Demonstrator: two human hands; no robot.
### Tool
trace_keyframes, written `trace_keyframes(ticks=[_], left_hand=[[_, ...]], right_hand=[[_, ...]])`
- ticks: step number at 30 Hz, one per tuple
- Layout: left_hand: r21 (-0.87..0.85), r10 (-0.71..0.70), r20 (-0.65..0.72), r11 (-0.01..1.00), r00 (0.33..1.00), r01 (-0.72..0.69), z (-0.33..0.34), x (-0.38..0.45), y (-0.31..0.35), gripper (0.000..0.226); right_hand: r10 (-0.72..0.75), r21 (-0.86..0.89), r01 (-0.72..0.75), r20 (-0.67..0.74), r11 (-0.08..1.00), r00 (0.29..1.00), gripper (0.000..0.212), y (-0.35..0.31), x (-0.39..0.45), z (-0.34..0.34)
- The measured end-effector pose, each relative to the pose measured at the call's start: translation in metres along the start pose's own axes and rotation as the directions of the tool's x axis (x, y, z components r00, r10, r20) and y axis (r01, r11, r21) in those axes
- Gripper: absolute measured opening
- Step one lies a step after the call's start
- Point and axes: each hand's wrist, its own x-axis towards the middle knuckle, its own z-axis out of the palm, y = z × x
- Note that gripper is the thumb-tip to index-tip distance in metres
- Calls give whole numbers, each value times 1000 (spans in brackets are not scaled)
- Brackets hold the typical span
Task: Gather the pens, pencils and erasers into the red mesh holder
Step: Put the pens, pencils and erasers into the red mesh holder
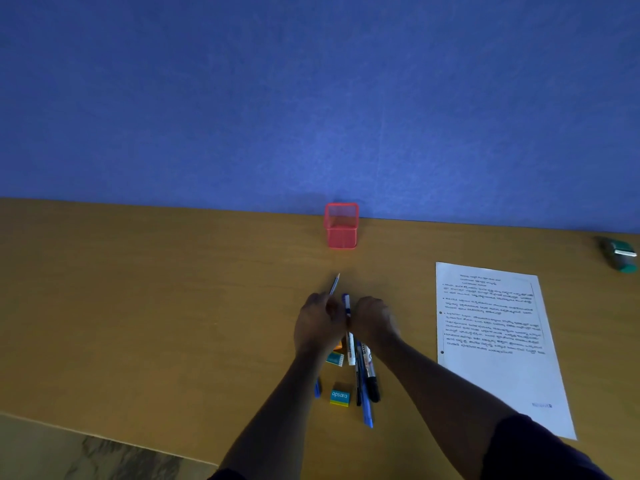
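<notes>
on the left of the cluster, a blue pen [317, 389] lies near, mostly hidden under the left forearm, so only its near end shows. the left hand [320, 325] sits over the far end of the pile, knuckles up, fingers curled closed around a thin pen [334, 285] whose tip pokes out far and a little right, toward the holder. that angle looks like a pick-up grip, with the tip leading for dropping in. under the hand's near edge an orange bit [338, 347] and a teal eraser [335, 359] peek out, and nearer again a second eraser [339, 398] lies on the desk [138, 306], apart from the pens.

between the two hands a white pen [347, 306] stands up out of the gap, blue cap far; both hands touch at that spot, so i cannot tell which one holds it. the right hand [372, 322] is also knuckles up and curled, but whether it clamps anything is hidden. the hands appear pressed together to bunch loose things into one bundle.

near the right wrist the rest lie roughly parallel, pointing near to far: a black marker [372, 384] and a blue pencil [367, 412] beside it, touching or overlapping.

both forearms reach in from the near edge and converge, wrists low over the desk.

the red holder [341, 226] stands upright far back against the blue wall [311, 98], straight beyond the hands and well apart from them; it looks empty, so nothing is gathered yet. to the right lie a printed sheet [498, 341] and, far right, a green stapler [620, 254].
</notes>
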Motion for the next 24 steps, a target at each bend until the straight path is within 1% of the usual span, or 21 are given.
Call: trace_keyframes(ticks=[2,3,4,6,8,10,14,16,18,21,24], left_hand=[[-34,-30,-15,999,999,30,1,-13,0,25],[-28,-34,-1,999,999,34,2,-19,1,26],[-1,-22,33,1000,999,22,4,-24,1,25],[110,40,148,992,988,-56,7,-33,4,26],[224,89,259,963,962,-149,13,-42,8,38],[316,94,318,928,943,-199,18,-48,12,44],[450,30,347,872,938,-194,26,-55,22,49],[492,-13,342,854,940,-167,28,-55,28,45],[530,-29,341,831,940,-167,30,-53,36,38],[523,-80,358,843,930,-129,32,-51,47,28],[455,-71,352,884,933,-105,29,-50,55,30]], right_hand=[[76,185,-73,-11,980,997,29,6,0,-6],[114,285,-97,-43,954,993,27,10,0,-10],[138,352,-101,-81,931,987,26,14,0,-15],[175,418,-106,-128,902,976,24,23,0,-25],[205,475,-108,-158,873,966,21,30,0,-33],[225,519,-99,-185,849,957,19,38,1,-40],[168,551,0,-253,834,953,19,48,-8,-47],[128,557,62,-295,828,947,23,51,-13,-48],[105,559,97,-318,824,942,16,54,-16,-51],[89,566,131,-344,814,935,13,53,-14,-60],[79,598,190,-394,779,916,14,45,-4,-75]])
